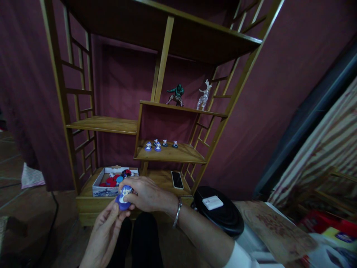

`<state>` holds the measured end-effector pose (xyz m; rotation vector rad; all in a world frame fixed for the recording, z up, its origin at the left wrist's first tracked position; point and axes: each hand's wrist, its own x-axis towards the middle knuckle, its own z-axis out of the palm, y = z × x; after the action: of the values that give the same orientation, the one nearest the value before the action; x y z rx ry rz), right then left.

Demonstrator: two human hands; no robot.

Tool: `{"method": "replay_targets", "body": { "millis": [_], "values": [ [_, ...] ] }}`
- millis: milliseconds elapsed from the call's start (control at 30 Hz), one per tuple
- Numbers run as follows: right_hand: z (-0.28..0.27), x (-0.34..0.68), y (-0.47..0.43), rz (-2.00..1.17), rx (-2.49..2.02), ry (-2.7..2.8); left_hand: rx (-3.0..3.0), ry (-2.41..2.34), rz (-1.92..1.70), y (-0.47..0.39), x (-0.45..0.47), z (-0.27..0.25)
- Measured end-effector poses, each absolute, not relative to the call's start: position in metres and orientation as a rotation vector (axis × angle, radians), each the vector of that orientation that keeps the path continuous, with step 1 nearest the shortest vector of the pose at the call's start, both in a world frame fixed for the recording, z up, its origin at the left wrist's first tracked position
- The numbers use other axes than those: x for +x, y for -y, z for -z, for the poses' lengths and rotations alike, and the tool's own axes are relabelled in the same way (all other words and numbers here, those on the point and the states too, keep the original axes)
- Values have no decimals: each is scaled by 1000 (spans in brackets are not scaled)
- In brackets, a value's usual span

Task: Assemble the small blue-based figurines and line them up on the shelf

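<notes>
Between my two hands is a small purple-and-white figurine point(124, 197) on a round purple base. My left hand point(107, 227) pinches the base from below. The fingers of my right hand point(146, 193) close round the figurine's upper part from the right. Just behind them, an open cardboard box point(105, 192) on the lowest shelf holds red and blue discs and other small pieces. On the shelf above stand two purple figurines point(148, 146) in front and several with dark bases point(164, 143).
A phone point(177, 179) lies on the lowest shelf. Higher up stand a green-topped figure point(177, 95) and a clear deer ornament point(204, 96). At the right, a white packet point(212, 202) rests on a round black lid point(223, 217). Wooden posts frame the shelving.
</notes>
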<state>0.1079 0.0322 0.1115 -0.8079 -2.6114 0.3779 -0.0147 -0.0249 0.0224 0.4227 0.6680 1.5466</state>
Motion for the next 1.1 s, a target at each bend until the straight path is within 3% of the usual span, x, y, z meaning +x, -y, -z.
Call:
{"method": "replay_targets", "body": {
  "millis": [1100],
  "values": [
    [-126, 96, -36, -225, -801, 2905, 296, -567, -1530, 32, -12, -31]
  ]
}}
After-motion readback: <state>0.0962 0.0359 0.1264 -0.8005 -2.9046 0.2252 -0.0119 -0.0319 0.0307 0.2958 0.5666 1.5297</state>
